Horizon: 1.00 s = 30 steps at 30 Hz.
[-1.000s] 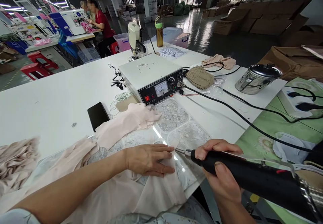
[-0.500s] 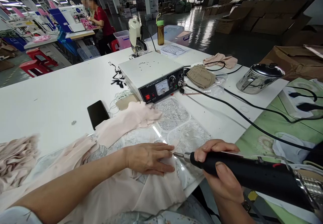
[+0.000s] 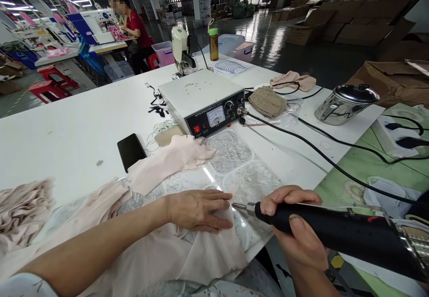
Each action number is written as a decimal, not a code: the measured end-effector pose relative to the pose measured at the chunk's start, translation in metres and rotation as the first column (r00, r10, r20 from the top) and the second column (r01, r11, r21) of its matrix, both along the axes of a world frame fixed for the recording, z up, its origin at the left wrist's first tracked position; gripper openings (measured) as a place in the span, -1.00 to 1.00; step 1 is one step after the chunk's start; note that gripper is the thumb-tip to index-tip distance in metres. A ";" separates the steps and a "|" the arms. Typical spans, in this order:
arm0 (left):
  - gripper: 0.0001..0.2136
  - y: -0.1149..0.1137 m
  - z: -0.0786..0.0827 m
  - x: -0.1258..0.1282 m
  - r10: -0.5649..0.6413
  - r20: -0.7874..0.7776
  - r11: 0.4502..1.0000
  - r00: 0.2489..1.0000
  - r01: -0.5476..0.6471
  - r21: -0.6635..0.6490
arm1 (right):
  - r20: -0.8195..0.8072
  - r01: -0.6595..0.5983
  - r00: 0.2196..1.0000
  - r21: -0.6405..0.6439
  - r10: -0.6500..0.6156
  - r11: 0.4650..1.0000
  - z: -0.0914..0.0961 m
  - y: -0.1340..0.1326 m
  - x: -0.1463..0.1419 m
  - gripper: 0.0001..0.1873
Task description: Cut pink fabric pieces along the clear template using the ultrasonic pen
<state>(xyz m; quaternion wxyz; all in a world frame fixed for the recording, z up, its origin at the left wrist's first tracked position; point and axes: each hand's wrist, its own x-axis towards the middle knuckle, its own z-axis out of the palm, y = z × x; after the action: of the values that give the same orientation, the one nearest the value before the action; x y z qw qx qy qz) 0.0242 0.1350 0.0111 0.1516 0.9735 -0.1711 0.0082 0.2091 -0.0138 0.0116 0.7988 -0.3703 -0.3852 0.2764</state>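
Note:
My left hand (image 3: 201, 210) lies flat with fingers stretched out, pressing pale pink fabric (image 3: 208, 257) against a clear plastic template sheet (image 3: 253, 178) on the table. In my right hand (image 3: 301, 230) is a black handheld ultrasonic tool (image 3: 335, 227), my fingers wrapped round its barrel. Its slim metal tip points left and sits at the fabric's edge, close beside my left fingertips. Whether the tip touches the fabric I cannot tell. Another folded pink fabric piece (image 3: 170, 158) lies beyond my left hand.
Behind the template stands an ultrasonic control box (image 3: 204, 96) with a black cable (image 3: 308, 143) running right. A phone (image 3: 131, 152), brown fabric pieces (image 3: 267, 102), a lidded steel mug (image 3: 346, 105) and a bottle (image 3: 213, 44) are on the table. Bunched fabric (image 3: 25, 212) lies left.
My right hand and the tool have shifted very slightly to the right. My left hand keeps its place on the fabric.

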 end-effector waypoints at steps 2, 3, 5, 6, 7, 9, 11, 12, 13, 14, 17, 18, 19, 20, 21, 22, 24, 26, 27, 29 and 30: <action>-0.72 0.000 0.001 0.000 -0.002 -0.003 1.000 1.000 0.002 -0.005 | -0.048 -0.004 0.999 -0.008 0.003 1.000 0.002 -0.001 0.000 -0.89; -0.72 0.000 0.001 0.000 0.001 -0.008 1.000 1.000 -0.001 -0.005 | -0.061 -0.012 0.998 -0.014 0.011 1.000 0.003 -0.002 0.000 -0.89; -0.73 -0.001 0.001 0.000 0.013 -0.019 1.000 1.000 -0.013 -0.008 | -0.072 -0.029 0.997 -0.024 0.027 0.999 0.004 -0.004 -0.001 -0.89; -0.73 -0.001 0.000 0.000 0.017 -0.022 1.000 1.000 -0.017 -0.009 | -0.072 -0.034 0.997 -0.025 0.032 0.999 0.005 -0.004 -0.001 -0.88; -0.73 -0.001 0.000 0.000 0.017 -0.021 1.000 1.000 -0.018 -0.010 | -0.068 -0.035 0.997 -0.024 0.033 0.999 0.005 -0.005 -0.001 -0.88; -0.73 0.000 -0.001 0.000 0.013 -0.006 1.000 1.000 -0.013 -0.008 | -0.059 -0.033 0.998 -0.027 0.032 0.999 0.006 -0.005 -0.002 -0.87; -0.72 0.000 -0.001 -0.001 0.005 0.006 1.000 1.000 -0.005 -0.001 | -0.050 -0.034 0.998 -0.032 0.032 0.999 0.006 -0.006 -0.003 -0.88; -0.72 0.000 -0.001 -0.001 0.003 0.008 1.000 1.000 -0.003 0.004 | -0.047 -0.037 0.998 -0.032 0.036 0.999 0.006 -0.006 -0.003 -0.88; -0.71 0.000 -0.002 -0.001 0.003 0.006 1.000 1.000 -0.003 0.010 | -0.045 -0.041 0.998 -0.033 0.040 0.999 0.007 -0.005 -0.003 -0.88; -0.71 0.000 -0.002 -0.001 0.002 0.002 1.000 1.000 -0.003 0.014 | -0.043 -0.045 0.998 -0.033 0.043 0.998 0.007 -0.005 -0.003 -0.88; -0.71 0.000 -0.002 -0.001 0.003 -0.002 1.000 1.000 -0.003 0.025 | -0.035 -0.044 0.998 -0.034 0.043 0.998 0.006 -0.004 -0.003 -0.88; -0.71 0.000 -0.003 -0.001 0.004 0.000 1.000 1.000 -0.004 0.026 | -0.030 -0.039 0.999 -0.033 0.038 0.999 0.006 -0.003 -0.003 -0.88; -0.71 0.000 -0.002 -0.001 0.005 0.003 1.000 1.000 -0.005 0.026 | -0.022 -0.035 0.999 -0.034 0.034 0.999 0.006 -0.003 -0.003 -0.89; -0.72 0.000 -0.002 -0.001 0.004 0.008 1.000 1.000 -0.005 0.023 | -0.012 -0.030 0.999 -0.034 0.029 0.999 0.006 -0.002 -0.003 -0.89; -0.72 0.000 -0.002 0.000 0.002 0.013 1.000 1.000 -0.002 0.017 | 0.000 -0.028 1.000 -0.036 0.028 0.999 0.006 -0.001 -0.003 -0.90; -0.72 0.000 -0.002 0.000 -0.001 0.019 1.000 1.000 0.001 0.010 | 0.014 -0.028 1.000 -0.034 0.028 0.999 0.006 -0.001 -0.003 -0.91; -0.72 0.000 -0.001 0.000 -0.003 0.028 1.000 1.000 0.003 0.000 | 0.029 -0.028 0.999 -0.034 0.029 0.999 0.006 -0.001 -0.002 -0.91; -0.72 0.000 -0.001 0.000 0.003 0.035 1.000 0.999 -0.002 -0.001 | 0.014 -0.029 0.999 -0.040 0.030 0.999 0.007 -0.003 -0.002 -0.90; -0.73 0.000 -0.001 0.000 0.007 0.038 1.000 0.999 -0.007 0.001 | -0.002 -0.032 0.999 -0.045 0.032 0.998 0.007 -0.004 -0.001 -0.90; -0.73 -0.001 -0.001 -0.001 0.010 0.039 1.000 0.999 -0.010 0.005 | -0.035 -0.047 0.998 -0.053 0.045 0.998 0.009 -0.008 -0.001 -0.88; -0.73 -0.001 -0.002 -0.001 0.008 0.038 1.000 0.999 -0.009 0.007 | -0.044 -0.056 0.998 -0.052 0.053 0.997 0.009 -0.011 -0.001 -0.87</action>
<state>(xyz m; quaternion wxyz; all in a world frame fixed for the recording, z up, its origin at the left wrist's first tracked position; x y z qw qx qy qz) 0.0233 0.1342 0.0095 0.1447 0.9744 -0.1698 0.0270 0.2083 -0.0244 0.0209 0.7889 -0.3748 -0.3706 0.3159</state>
